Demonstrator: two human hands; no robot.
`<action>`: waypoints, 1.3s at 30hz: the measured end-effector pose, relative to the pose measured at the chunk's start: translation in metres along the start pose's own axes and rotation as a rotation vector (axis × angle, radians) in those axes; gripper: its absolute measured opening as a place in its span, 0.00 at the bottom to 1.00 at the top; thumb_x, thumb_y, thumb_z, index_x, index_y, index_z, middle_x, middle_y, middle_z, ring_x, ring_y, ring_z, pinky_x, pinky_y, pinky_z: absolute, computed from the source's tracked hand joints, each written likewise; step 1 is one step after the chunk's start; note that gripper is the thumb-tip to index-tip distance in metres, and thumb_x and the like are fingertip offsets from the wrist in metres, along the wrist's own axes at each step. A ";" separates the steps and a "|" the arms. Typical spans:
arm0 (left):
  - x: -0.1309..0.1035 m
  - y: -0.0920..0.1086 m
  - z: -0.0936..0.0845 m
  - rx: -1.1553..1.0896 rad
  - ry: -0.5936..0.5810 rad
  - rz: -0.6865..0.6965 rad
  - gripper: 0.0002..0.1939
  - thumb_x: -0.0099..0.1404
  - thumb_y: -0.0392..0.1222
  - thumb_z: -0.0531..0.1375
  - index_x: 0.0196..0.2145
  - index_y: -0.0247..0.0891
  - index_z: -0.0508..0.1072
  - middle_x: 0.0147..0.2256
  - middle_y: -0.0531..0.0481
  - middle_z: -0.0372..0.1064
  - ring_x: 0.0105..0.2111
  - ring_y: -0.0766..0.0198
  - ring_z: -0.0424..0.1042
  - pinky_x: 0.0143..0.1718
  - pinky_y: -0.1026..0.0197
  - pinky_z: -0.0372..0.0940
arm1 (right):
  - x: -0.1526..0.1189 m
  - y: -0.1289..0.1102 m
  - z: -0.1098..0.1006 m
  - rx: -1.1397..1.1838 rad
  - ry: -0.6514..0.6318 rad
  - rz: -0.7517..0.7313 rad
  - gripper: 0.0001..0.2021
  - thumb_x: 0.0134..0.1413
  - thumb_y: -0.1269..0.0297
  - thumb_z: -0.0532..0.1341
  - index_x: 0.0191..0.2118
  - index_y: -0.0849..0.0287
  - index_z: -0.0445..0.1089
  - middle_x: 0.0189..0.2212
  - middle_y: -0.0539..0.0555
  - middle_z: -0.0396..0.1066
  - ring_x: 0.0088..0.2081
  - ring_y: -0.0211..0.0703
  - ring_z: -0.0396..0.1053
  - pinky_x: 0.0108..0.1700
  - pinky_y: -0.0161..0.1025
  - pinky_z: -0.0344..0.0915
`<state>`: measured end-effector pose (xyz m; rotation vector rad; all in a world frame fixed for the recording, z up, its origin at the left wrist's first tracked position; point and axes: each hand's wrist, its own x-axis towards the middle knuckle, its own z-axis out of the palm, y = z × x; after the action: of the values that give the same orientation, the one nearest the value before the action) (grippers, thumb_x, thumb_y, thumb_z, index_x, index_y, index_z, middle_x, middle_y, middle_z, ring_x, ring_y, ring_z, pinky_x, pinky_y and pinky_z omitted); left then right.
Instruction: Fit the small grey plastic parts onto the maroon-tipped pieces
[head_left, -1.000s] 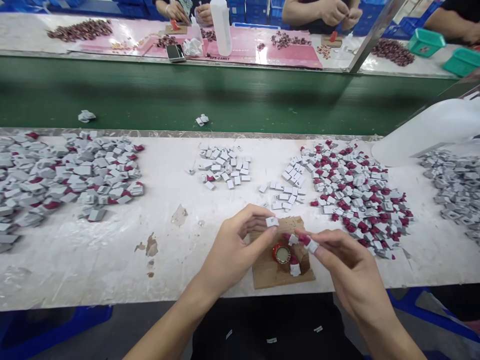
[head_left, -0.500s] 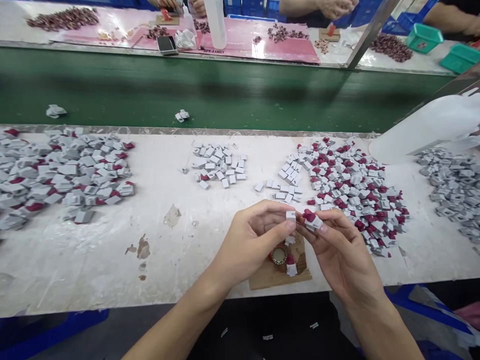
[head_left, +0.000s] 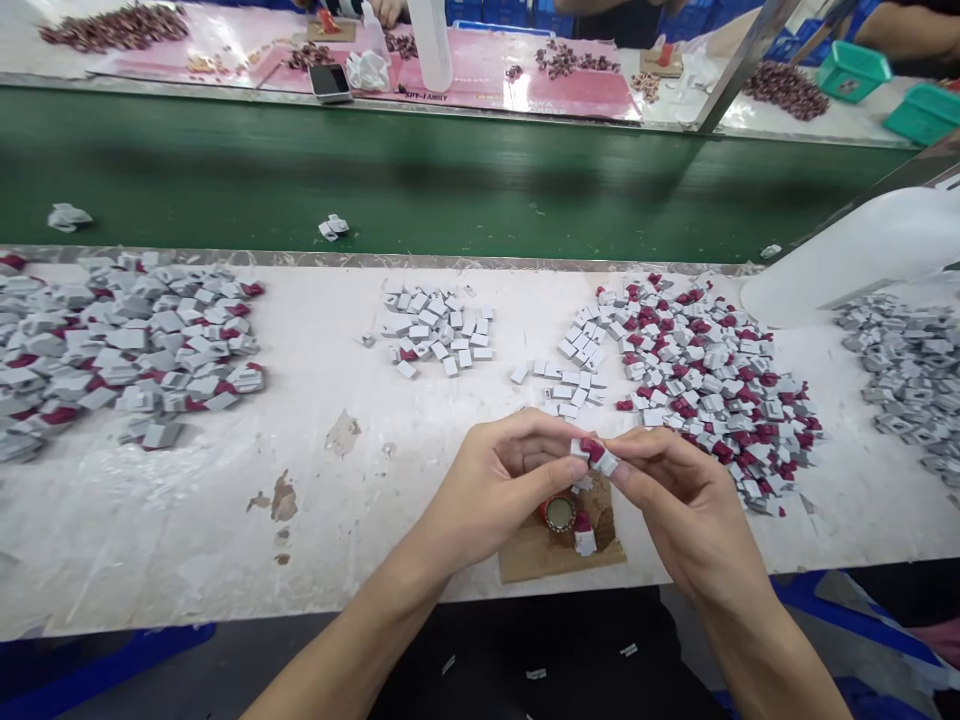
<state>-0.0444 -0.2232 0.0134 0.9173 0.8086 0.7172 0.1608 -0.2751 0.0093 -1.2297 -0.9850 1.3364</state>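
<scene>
Pinching a white block (head_left: 577, 449) in the closed fingertips of the left hand (head_left: 476, 490); likewise gripping a maroon-and-white piece (head_left: 606, 463) in the right hand (head_left: 686, 500). Now apparently touching, block against piece, between both hands.

Single head view, worn on person; worktable (head_left: 420, 500) seen from above, faced forward and down, far bench (head_left: 525, 90) caught at top.

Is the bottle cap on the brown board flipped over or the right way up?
Flipped over: the cap shows its pale hollow inside, with the bumpy rim facing up.
</scene>
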 end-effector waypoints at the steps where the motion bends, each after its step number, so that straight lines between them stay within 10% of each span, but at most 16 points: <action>1: 0.000 0.000 -0.001 -0.005 -0.015 -0.010 0.09 0.70 0.45 0.74 0.46 0.40 0.85 0.41 0.44 0.86 0.37 0.54 0.86 0.39 0.53 0.81 | 0.000 -0.002 -0.002 -0.026 -0.040 0.015 0.03 0.68 0.60 0.75 0.44 0.44 0.88 0.41 0.51 0.86 0.43 0.44 0.85 0.45 0.36 0.82; 11: 0.014 0.007 -0.006 0.153 -0.025 0.018 0.06 0.70 0.41 0.73 0.44 0.40 0.83 0.39 0.46 0.87 0.40 0.54 0.86 0.43 0.53 0.81 | 0.015 -0.010 -0.006 -0.168 -0.049 0.043 0.06 0.67 0.56 0.75 0.42 0.50 0.86 0.37 0.53 0.83 0.40 0.46 0.84 0.40 0.37 0.83; 18: 0.075 0.034 -0.012 0.514 -0.045 0.153 0.09 0.68 0.39 0.72 0.46 0.41 0.83 0.41 0.47 0.85 0.41 0.55 0.83 0.47 0.50 0.79 | 0.063 -0.029 -0.032 -0.483 -0.012 -0.087 0.12 0.65 0.48 0.74 0.46 0.49 0.86 0.39 0.56 0.84 0.40 0.53 0.82 0.41 0.49 0.80; 23: 0.159 0.063 -0.043 0.788 0.404 0.352 0.05 0.68 0.32 0.68 0.40 0.40 0.78 0.45 0.43 0.83 0.47 0.52 0.80 0.51 0.49 0.75 | 0.120 -0.029 -0.068 -1.184 0.242 -0.287 0.12 0.67 0.56 0.67 0.48 0.53 0.85 0.47 0.64 0.81 0.51 0.67 0.74 0.51 0.61 0.73; 29: 0.226 0.084 -0.099 0.925 0.716 0.259 0.11 0.66 0.30 0.68 0.34 0.42 0.71 0.38 0.42 0.79 0.44 0.49 0.77 0.55 0.41 0.71 | 0.145 -0.014 -0.071 -1.267 0.170 -0.269 0.08 0.61 0.61 0.66 0.39 0.54 0.84 0.41 0.63 0.78 0.49 0.68 0.73 0.48 0.59 0.71; 35: 0.174 0.072 -0.109 1.087 0.752 0.347 0.14 0.67 0.31 0.66 0.49 0.43 0.76 0.51 0.39 0.76 0.58 0.40 0.71 0.64 0.36 0.64 | 0.118 -0.027 -0.061 -1.053 0.255 -0.268 0.06 0.61 0.60 0.67 0.41 0.53 0.79 0.42 0.61 0.82 0.43 0.62 0.78 0.43 0.54 0.74; 39: 0.095 0.046 -0.095 1.354 0.507 0.460 0.10 0.72 0.34 0.61 0.46 0.44 0.79 0.49 0.41 0.74 0.56 0.41 0.69 0.62 0.37 0.64 | 0.076 -0.026 -0.058 -0.697 0.231 -0.112 0.09 0.65 0.54 0.70 0.46 0.49 0.82 0.34 0.56 0.82 0.35 0.53 0.79 0.34 0.46 0.76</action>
<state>-0.0841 -0.0889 -0.0085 2.2367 1.6138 0.7700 0.2254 -0.2000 0.0156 -1.7652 -1.3812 0.7473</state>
